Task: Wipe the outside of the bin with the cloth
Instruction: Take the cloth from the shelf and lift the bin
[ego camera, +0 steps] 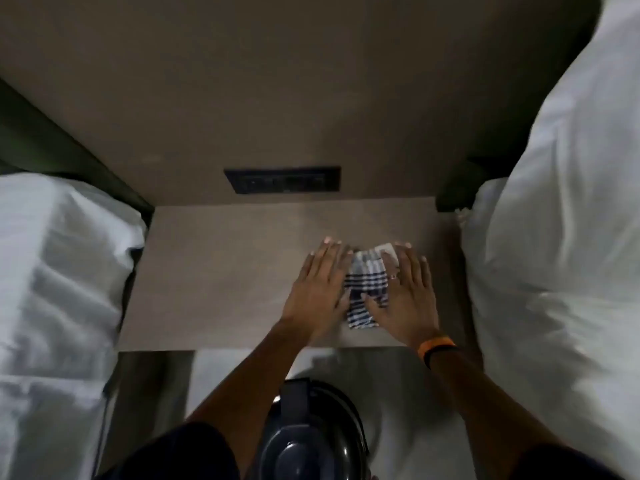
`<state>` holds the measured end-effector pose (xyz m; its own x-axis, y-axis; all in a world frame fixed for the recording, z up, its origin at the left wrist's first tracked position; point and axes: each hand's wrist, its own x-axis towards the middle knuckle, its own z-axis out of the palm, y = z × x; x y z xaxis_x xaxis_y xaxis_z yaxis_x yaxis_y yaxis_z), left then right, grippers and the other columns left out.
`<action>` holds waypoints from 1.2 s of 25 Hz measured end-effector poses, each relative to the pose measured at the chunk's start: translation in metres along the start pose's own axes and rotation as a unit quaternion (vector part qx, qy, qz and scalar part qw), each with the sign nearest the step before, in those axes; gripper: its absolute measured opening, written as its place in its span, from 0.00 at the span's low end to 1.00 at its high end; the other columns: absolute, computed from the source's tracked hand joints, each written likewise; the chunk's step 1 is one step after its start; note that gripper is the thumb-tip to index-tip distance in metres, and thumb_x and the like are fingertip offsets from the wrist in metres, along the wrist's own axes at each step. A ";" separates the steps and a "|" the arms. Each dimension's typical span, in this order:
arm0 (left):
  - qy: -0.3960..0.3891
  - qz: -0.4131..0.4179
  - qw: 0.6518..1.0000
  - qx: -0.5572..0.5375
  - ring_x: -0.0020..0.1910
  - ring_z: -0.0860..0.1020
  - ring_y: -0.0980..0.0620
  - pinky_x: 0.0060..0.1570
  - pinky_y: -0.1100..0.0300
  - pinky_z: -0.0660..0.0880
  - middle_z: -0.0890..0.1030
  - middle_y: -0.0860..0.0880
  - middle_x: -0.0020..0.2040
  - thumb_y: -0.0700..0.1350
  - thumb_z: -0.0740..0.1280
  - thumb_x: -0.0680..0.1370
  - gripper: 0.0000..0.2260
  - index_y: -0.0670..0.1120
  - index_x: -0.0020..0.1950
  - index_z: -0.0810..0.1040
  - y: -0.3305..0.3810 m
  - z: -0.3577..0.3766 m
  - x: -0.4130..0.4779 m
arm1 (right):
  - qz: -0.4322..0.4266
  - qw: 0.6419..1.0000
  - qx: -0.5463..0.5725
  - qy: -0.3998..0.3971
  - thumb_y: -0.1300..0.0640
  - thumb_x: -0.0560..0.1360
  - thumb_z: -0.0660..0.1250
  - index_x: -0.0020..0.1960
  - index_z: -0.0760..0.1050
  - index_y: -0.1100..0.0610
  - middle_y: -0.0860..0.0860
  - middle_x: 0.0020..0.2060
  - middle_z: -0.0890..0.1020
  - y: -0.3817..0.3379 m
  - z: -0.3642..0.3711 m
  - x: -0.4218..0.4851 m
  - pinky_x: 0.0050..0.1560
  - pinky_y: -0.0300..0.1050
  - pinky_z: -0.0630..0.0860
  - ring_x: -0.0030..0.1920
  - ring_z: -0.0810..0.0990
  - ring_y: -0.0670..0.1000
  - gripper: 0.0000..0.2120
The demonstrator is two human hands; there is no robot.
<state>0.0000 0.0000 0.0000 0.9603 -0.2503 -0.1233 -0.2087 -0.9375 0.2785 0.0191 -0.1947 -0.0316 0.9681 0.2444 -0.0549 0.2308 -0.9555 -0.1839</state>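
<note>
A white cloth (366, 279) with dark blue stripes lies folded on the brown bedside table (214, 278). My left hand (317, 292) lies flat on the cloth's left edge, fingers spread. My right hand (410, 294) lies flat on its right edge, a ring on one finger and an orange band on the wrist. Both palms press down on the cloth without grasping it. The black bin (317, 434) with a glossy domed lid stands on the floor below the table's front edge, between my forearms.
Two beds with white sheets flank the table, one on the left (59, 289) and one on the right (561, 237). A dark switch panel (282, 180) sits in the wall board behind the table. Pale floor (408, 410) shows around the bin.
</note>
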 end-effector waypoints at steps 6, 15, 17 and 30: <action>-0.113 0.098 0.988 -0.045 0.82 0.38 0.40 0.80 0.40 0.51 0.42 0.43 0.84 0.43 0.64 0.83 0.34 0.46 0.83 0.48 -0.017 0.099 0.054 | -0.022 0.995 -0.025 -0.097 0.31 0.79 0.51 0.86 0.51 0.57 0.57 0.87 0.50 0.014 0.094 0.017 0.87 0.61 0.47 0.88 0.47 0.57 0.45; 0.063 0.018 0.994 -0.087 0.74 0.68 0.41 0.70 0.51 0.71 0.76 0.40 0.72 0.35 0.66 0.78 0.17 0.39 0.67 0.79 -0.004 0.125 0.061 | 0.021 1.000 -0.013 -0.003 0.52 0.84 0.50 0.85 0.56 0.60 0.59 0.86 0.56 -0.006 0.123 0.010 0.88 0.58 0.51 0.87 0.54 0.58 0.31; 0.064 0.005 0.993 -0.104 0.71 0.71 0.41 0.65 0.51 0.75 0.79 0.40 0.69 0.33 0.65 0.78 0.15 0.37 0.64 0.81 0.003 0.119 0.052 | 0.041 0.999 0.011 -0.014 0.56 0.86 0.52 0.85 0.56 0.61 0.58 0.86 0.55 -0.016 0.124 0.000 0.88 0.55 0.46 0.87 0.53 0.58 0.28; -0.052 0.009 0.950 -0.307 0.79 0.63 0.47 0.77 0.60 0.60 0.65 0.45 0.80 0.45 0.72 0.76 0.31 0.48 0.78 0.66 0.019 0.130 -0.214 | 0.262 0.915 0.303 0.049 0.53 0.79 0.57 0.70 0.78 0.60 0.59 0.62 0.85 -0.088 0.095 -0.242 0.64 0.57 0.81 0.60 0.85 0.61 0.24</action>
<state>-0.2340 0.0044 -0.0921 0.9270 -0.3185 -0.1982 -0.0470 -0.6227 0.7810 -0.2447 -0.1540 -0.0958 0.9416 -0.2649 -0.2081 -0.3345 -0.6635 -0.6693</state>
